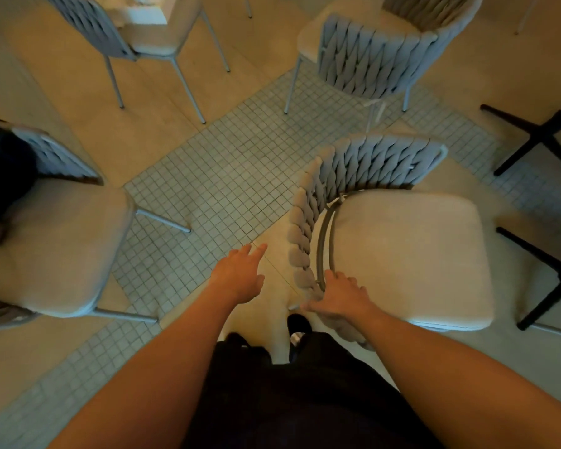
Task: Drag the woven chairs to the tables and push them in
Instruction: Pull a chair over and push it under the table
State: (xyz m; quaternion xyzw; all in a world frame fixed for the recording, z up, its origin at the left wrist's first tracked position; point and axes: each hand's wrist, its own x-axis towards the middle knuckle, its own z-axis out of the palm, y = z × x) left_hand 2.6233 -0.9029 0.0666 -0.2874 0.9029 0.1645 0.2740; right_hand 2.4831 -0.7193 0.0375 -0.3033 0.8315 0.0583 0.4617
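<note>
Off to the far side of the left hand (240, 275) sits one woven chair (55, 241) with a pale cushion, something dark lying on its near corner. The left hand itself hangs over the tiled floor (208, 176), fingers straight and spread, holding nothing.

Just beside it, on its right, is the chair in hand (402, 254). Its curved woven back runs from ahead of the hands round to the right hand (340, 298), which rests on the near end of the backrest with fingers laid over the braid; whether they curl under the rim I cannot tell. Beyond that chair, well ahead of both hands, stands another woven chair (366, 56), and a fourth (133, 30) is further ahead on the left.

To my eye these chairs should be light: thin metal legs, slim tube frame, a loose-looking cushion. The frame will be stiff, the braid soft and giving, so a grip through the weave onto the top rail seems best, one hand on each side of the curve. Pulling by the cushion would likely just shift it. On the tiles the legs may catch in the grout lines.

Right of the right hand are dark crossed table legs (544, 134); no tabletop shows, so the chair is not yet pushed in.
</note>
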